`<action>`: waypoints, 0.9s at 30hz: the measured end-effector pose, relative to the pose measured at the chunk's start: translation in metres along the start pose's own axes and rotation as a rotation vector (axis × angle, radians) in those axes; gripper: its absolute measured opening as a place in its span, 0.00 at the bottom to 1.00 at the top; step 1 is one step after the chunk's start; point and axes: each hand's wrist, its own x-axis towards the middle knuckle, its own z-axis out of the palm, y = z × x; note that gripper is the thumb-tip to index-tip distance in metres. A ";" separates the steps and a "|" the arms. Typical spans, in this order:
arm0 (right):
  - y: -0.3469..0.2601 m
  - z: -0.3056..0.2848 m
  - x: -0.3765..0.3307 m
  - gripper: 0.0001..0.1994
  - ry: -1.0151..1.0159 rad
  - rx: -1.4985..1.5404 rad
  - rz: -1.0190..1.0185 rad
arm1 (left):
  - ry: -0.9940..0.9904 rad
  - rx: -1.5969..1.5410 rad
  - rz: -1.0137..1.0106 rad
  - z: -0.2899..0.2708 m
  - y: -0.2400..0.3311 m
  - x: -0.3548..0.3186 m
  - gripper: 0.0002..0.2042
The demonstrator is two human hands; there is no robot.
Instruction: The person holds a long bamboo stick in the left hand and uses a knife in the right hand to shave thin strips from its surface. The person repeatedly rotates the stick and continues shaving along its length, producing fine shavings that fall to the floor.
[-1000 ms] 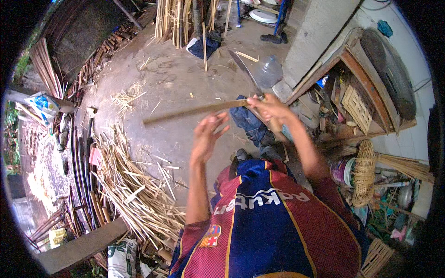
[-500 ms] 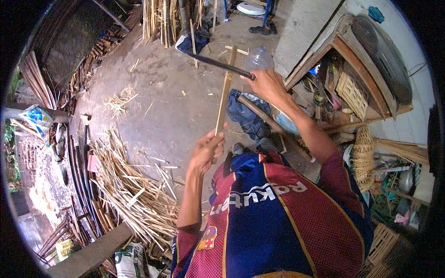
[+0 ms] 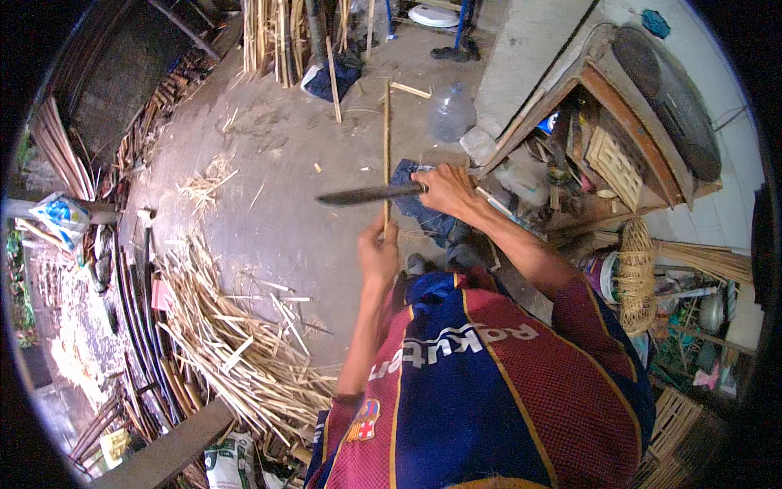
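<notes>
My left hand (image 3: 378,251) grips the near end of a long thin bamboo strip (image 3: 387,138) that points straight away from me across the dirt floor. My right hand (image 3: 444,189) holds the handle of a long dark knife (image 3: 366,195). Its blade lies level and crosswise, pointing left, and crosses the strip just above my left hand. I wear a red and blue striped shirt (image 3: 489,391).
A heap of split bamboo strips (image 3: 236,342) lies at my left. Bamboo poles (image 3: 277,33) stand at the back, and a clear plastic jug (image 3: 450,114) sits near them. A cluttered wooden shelf (image 3: 603,155) and a woven basket (image 3: 637,277) are at my right.
The bamboo strip has swung from crosswise to pointing away from me. The knife has come down from the far side and now lies level across the strip near my left hand.
</notes>
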 end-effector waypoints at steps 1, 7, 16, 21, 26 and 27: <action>0.036 0.022 0.019 0.13 0.099 -0.116 0.078 | -0.051 0.038 -0.044 -0.005 0.004 -0.008 0.14; 0.088 -0.033 0.036 0.13 0.067 -0.057 0.213 | 0.011 0.005 -0.074 -0.022 -0.014 -0.047 0.12; 0.021 0.021 0.014 0.15 -0.025 0.052 0.110 | 0.024 0.079 -0.037 -0.027 -0.011 -0.011 0.14; 0.011 0.016 0.012 0.13 -0.091 0.076 0.129 | 0.060 0.080 -0.037 -0.037 -0.024 -0.029 0.15; 0.032 0.011 0.028 0.11 -0.027 0.067 0.130 | 0.105 0.066 0.133 -0.027 -0.031 -0.030 0.13; 0.037 0.013 0.029 0.11 -0.027 -0.004 0.083 | 0.078 0.016 0.040 -0.022 -0.029 -0.028 0.13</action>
